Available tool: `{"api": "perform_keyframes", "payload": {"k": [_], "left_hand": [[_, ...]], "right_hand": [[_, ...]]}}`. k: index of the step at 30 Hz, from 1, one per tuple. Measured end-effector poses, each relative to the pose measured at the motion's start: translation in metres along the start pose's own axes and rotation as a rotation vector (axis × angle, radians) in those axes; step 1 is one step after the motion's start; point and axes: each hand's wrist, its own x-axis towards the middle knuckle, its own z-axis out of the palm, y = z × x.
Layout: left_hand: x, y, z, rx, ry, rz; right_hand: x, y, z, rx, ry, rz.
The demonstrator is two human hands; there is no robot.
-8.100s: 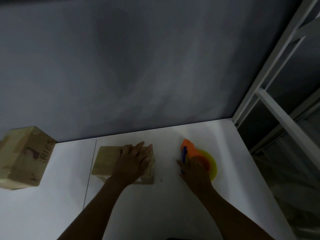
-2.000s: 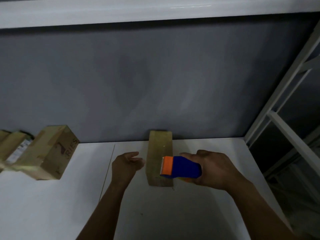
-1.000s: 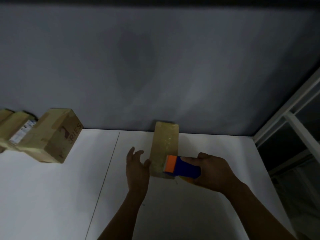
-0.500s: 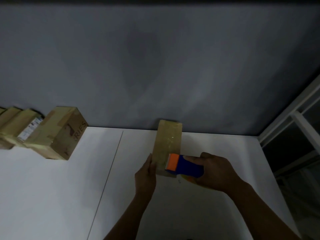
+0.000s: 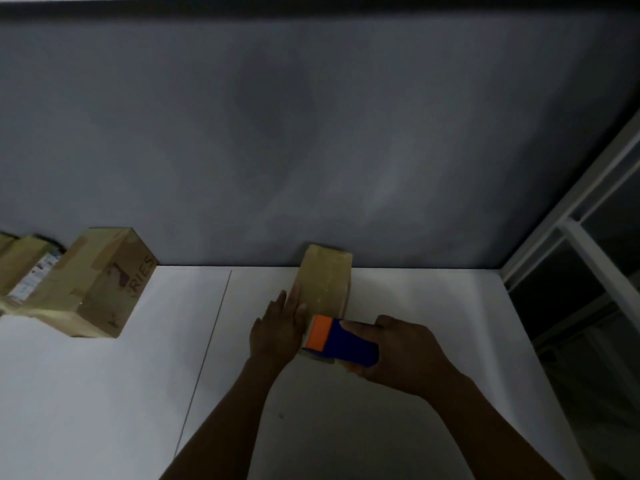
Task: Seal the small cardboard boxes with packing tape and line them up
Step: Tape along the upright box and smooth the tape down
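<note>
Cardboard box (image 5: pixel 325 282) lies on the white bench (image 5: pixel 104 393), far end by the wall, near end under the orange-and-blue tape dispenser (image 5: pixel 337 339) gripped in my right hand (image 5: pixel 405 355). My left hand (image 5: pixel 277 334) lies flat, fingers straight, against the box's left side. I should brace firmly there and draw the tape straight along the seam.

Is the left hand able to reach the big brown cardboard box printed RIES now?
Probably yes: the left hand, flat against the narrow taped cardboard box, holds nothing, and only white table lies between it and the big brown cardboard box.
</note>
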Motion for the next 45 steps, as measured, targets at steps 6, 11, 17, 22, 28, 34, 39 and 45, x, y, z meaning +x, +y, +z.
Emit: {"api": "perform_keyframes", "payload": {"k": [6, 11, 17, 22, 28, 34, 39, 45], "left_hand": [[0.001, 0.0, -0.006, 0.186, -0.024, 0.016], [0.005, -0.004, -0.009, 0.245, -0.031, 0.03], [0.005, -0.001, -0.006, 0.244, -0.038, 0.068], [0.005, -0.003, -0.004, 0.306, 0.045, 0.118], [-0.003, 0.037, 0.004, 0.072, 0.071, 0.142], [0.006, 0.02, 0.019, 0.358, 0.001, 0.221], [0.007, 0.024, 0.017, 0.309, 0.051, 0.228], [0.006, 0.023, 0.012, 0.316, 0.059, 0.286]], "right_hand": [[-0.009, 0.014, -0.007, -0.014, -0.089, 0.052], [-0.027, 0.05, -0.023, -0.057, -0.113, 0.107], [-0.027, 0.056, -0.007, -0.058, -0.138, 0.116], [-0.028, 0.054, 0.014, -0.052, -0.036, 0.075], [-0.023, 0.048, 0.032, -0.119, 0.047, -0.032], [-0.022, 0.036, 0.033, -0.148, 0.044, 0.025], [-0.022, 0.03, 0.023, -0.116, 0.01, 0.076], [-0.034, 0.045, 0.019, -0.053, -0.004, 0.109]]}}
